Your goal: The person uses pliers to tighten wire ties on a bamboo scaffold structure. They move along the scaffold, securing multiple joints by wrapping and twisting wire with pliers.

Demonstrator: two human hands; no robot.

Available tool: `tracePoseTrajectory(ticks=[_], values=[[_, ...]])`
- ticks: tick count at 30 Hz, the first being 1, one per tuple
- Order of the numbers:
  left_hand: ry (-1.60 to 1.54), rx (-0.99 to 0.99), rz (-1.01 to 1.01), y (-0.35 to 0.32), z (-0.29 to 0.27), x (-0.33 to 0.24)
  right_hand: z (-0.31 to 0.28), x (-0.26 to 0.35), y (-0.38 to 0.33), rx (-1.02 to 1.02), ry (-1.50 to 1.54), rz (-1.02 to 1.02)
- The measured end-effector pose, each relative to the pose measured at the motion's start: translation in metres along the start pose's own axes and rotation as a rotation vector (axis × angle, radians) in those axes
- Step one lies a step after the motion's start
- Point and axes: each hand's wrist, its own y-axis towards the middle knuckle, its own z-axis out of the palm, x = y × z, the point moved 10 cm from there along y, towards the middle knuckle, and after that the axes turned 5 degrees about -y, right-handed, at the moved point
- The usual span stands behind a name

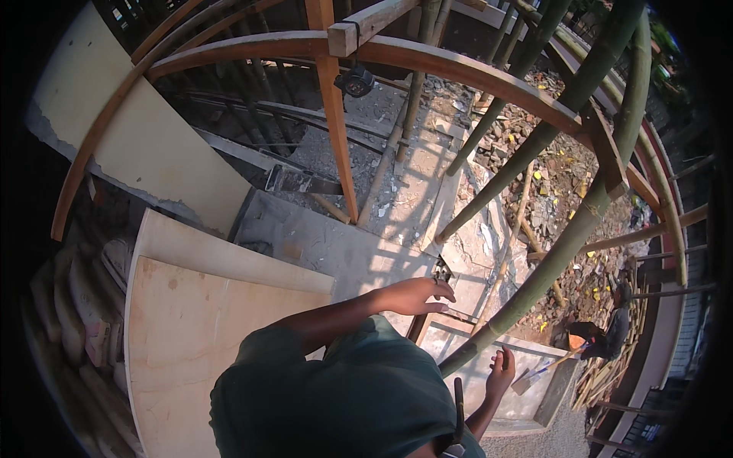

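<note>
My left hand (416, 295) reaches across in front of my body with thumb and fingers apart, holding nothing that I can see. A narrow dark gap and the edge of a wooden board lie just beyond its fingertips. Lower and to the right, my right hand (500, 372) is open, fingers partly curled and spread. It is beside a thick green bamboo pole (519, 301) that slants past me, apart from it in the picture. Below that hand lies a shallow board-edged tray (546, 401). A tool with a dark handle (459, 403) shows at my waist.
Orange-brown timber beams (473, 72) and more bamboo poles cross overhead. Plywood sheets (198, 328) stand at left, near stacked sacks (80, 305). Rubble (550, 198) covers the ground at right. A flat-bladed tool (527, 380) lies by the tray, and a dark figure-like shape (611, 336) is beyond.
</note>
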Motion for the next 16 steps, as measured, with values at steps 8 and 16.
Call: tracePoseTrajectory(ticks=[8,16], values=[[-0.082,-1.223,0.320,-0.055,-0.325,-0.055,0.023,0.000,0.061,-0.190,-0.254,-0.126],[-0.697,0.214,0.634,0.056,-0.118,-0.177,0.073,-0.200,-0.078,0.053,0.028,0.557]])
